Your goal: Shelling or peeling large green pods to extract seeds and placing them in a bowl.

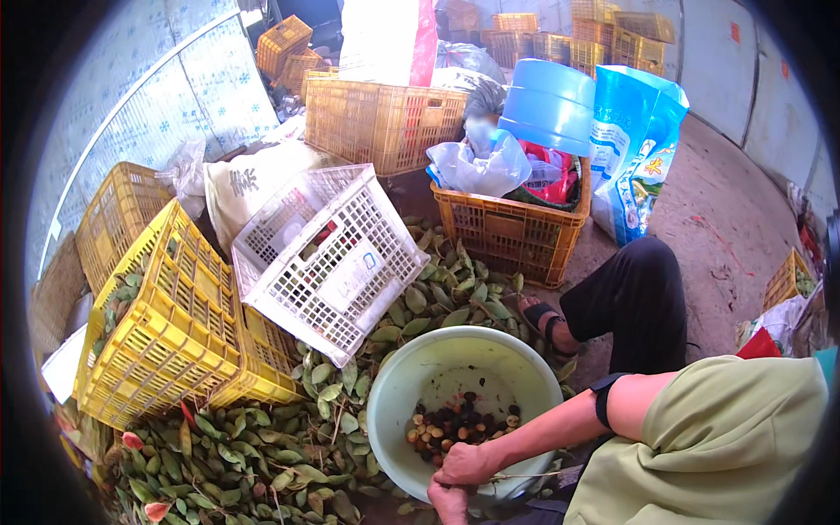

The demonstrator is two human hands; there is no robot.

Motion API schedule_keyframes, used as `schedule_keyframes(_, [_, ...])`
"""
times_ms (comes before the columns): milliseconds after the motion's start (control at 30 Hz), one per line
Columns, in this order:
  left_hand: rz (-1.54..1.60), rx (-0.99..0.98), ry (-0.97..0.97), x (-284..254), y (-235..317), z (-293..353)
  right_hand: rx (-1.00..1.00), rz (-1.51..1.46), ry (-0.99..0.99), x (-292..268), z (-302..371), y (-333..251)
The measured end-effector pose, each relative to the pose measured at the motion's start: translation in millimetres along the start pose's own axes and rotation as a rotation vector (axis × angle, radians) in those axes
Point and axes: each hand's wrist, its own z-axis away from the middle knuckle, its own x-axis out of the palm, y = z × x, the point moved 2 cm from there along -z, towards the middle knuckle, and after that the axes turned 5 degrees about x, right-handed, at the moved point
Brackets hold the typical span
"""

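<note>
A pale green basin [525, 359] stands on the floor, holding small dark and tan fruits [455, 424] in its bottom. My right hand [470, 464] is over the basin's near rim, fingers closed around a thin stem [529, 475] that sticks out to the right. My left hand [448, 503] is just below it at the lower edge, touching the right hand. It is partly cut off, so what it holds is hidden. My right forearm comes in from a green sleeve [700, 437].
Green leaves [262, 455] lie heaped left of and behind the basin. Tipped yellow crates [166, 324] and a white crate [341, 254] stand on the left. Behind are orange crates [512, 232], a blue jug [551, 101] and a blue sack [634, 149]. My black-trousered leg [634, 297] is right.
</note>
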Motion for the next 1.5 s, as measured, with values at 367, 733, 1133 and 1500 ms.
schedule_keyframes(367, [-0.657, -0.028, -0.178, 6, 42, 12, 0.179, -0.093, -0.017, 41, -8, 31])
schedule_keyframes(733, [-0.362, 0.083, 0.17, -18, 48, 22, 0.294, -0.904, -0.019, 25, 49, -8])
schedule_keyframes(1133, [0.119, 0.151, 0.701, -64, 37, 53, 0.411, -1.07, 0.391, -280, -36, 63])
schedule_keyframes(1500, [0.262, -0.086, 0.277, -36, -44, 64, 0.651, 0.164, 0.326, -161, 54, 199])
